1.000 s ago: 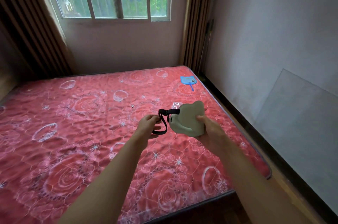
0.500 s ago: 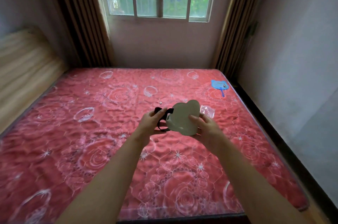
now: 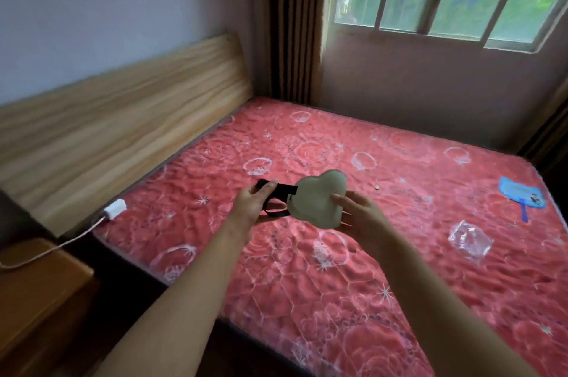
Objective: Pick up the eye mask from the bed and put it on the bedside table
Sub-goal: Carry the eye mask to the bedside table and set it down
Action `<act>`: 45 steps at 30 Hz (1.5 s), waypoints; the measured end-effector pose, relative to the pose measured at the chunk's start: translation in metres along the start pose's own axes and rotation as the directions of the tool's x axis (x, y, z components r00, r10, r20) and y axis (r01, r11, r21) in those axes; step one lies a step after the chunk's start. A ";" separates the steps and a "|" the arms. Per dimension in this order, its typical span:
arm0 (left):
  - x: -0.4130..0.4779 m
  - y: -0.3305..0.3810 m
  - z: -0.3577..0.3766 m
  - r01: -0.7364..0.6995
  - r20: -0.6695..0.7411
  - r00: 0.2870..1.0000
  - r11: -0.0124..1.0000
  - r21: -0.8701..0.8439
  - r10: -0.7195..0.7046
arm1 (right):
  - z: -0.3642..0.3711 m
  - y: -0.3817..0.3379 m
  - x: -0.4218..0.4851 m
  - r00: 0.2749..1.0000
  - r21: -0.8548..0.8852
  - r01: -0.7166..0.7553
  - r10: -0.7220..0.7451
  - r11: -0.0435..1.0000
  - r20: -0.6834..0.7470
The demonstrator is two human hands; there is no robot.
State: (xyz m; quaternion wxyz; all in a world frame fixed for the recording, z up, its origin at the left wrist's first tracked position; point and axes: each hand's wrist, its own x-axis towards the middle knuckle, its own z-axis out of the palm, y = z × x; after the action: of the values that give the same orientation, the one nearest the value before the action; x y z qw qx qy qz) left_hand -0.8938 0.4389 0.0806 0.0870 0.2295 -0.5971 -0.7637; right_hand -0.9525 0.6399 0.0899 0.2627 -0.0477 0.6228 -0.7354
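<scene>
The eye mask (image 3: pixel 316 200) is a pale greenish-grey pad with a black strap, held in the air above the red patterned bed (image 3: pixel 384 269). My left hand (image 3: pixel 253 204) grips the black strap at the mask's left side. My right hand (image 3: pixel 358 210) holds the pad's right edge with thumb and fingers. The wooden bedside table (image 3: pixel 40 290) is at the lower left, beside the bed's near corner, only partly in view.
A wooden headboard (image 3: pixel 123 124) runs along the bed's left side. A white charger (image 3: pixel 115 209) lies at the mattress corner, its cable trailing onto the bedside table. A blue fan (image 3: pixel 521 195) and a clear plastic wrapper (image 3: pixel 470 241) lie on the bed at right. Window and curtains stand behind.
The view has swung left, bringing the headboard, charger and bedside table into sight. Both hands have kept hold of the mask, carried leftwards with the turn.
</scene>
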 end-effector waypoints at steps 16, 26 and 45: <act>-0.192 -0.043 -0.125 -0.151 -0.681 0.731 0.983 -0.103 0.041 | 0.125 0.067 -0.034 0.863 -0.246 -0.089 0.198 0.965 0.465; -0.278 -0.044 -0.204 -0.202 -0.845 0.535 0.973 -0.109 0.016 | 0.228 0.113 -0.069 0.757 -0.287 -0.103 0.262 0.952 0.598; -0.280 -0.041 -0.419 -0.286 -0.903 0.430 0.948 -0.139 -0.003 | 0.431 0.187 -0.051 0.707 -0.393 -0.111 0.350 0.913 0.614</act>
State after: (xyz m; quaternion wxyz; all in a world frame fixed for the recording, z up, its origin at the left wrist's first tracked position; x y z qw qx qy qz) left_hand -0.4517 0.1988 0.0340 0.4835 0.5313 -0.3673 -0.5908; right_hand -0.6765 0.2620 0.0217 0.5490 -0.2732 0.5992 -0.5147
